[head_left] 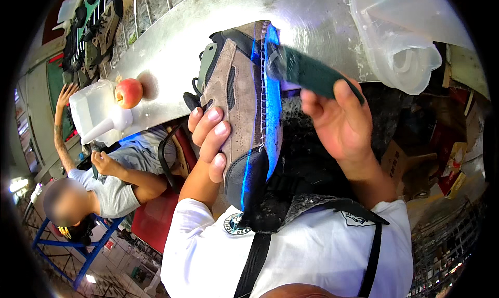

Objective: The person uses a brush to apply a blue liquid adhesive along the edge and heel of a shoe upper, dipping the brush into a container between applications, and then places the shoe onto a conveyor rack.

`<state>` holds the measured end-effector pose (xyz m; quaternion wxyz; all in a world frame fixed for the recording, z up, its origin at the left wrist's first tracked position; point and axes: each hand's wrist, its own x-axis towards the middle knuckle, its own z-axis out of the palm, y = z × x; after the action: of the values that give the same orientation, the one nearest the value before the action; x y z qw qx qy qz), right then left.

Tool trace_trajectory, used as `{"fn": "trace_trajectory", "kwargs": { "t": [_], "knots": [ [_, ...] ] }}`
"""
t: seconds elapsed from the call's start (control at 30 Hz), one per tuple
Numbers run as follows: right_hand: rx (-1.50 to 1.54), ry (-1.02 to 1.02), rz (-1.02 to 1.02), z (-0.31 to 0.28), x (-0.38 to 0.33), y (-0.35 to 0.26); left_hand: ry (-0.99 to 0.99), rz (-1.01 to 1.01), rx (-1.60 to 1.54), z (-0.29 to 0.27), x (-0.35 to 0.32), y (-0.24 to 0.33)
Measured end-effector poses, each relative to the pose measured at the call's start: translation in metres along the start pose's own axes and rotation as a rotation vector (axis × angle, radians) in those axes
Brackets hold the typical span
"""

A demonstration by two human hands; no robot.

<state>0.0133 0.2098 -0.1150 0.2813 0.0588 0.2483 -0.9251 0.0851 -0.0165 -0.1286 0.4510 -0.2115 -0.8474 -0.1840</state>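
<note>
A brown and black shoe [241, 100] stands lengthwise in front of me, its toe toward my body and its stitched side edge lit bright blue. My left hand [209, 134] is closed round it near the toe, with the fingers showing on the upper. My right hand [340, 116] pinches the end of a dark green brush [319, 74] between thumb and fingers. The brush's far end, blurred, lies against the shoe's stitched edge toward the heel. Loops of black lace hang at the shoe's left side; its underside is mostly hidden.
A shiny metal table [179, 43] holds a red apple [129, 93] and a translucent container [96, 108] with a white spout. At right sits a larger translucent tub [400, 43]. More shoes [106, 30] hang on a rack at far left. A co-worker [117, 186] sits at left; cardboard boxes [400, 165] lie below.
</note>
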Motion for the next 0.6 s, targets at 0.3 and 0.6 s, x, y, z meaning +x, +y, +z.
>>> {"fn": "trace_trajectory", "kwargs": {
  "t": [0.3, 0.6],
  "knots": [
    [-0.619, -0.326, -0.198, -0.007, -0.036, -0.011, 0.257, -0.061, -0.034, 0.033, -0.006, 0.008],
    [-0.883, -0.219, -0.412, -0.018, 0.021, -0.034, 0.312, -0.001, -0.049, 0.030, -0.017, -0.003]
  ]
}}
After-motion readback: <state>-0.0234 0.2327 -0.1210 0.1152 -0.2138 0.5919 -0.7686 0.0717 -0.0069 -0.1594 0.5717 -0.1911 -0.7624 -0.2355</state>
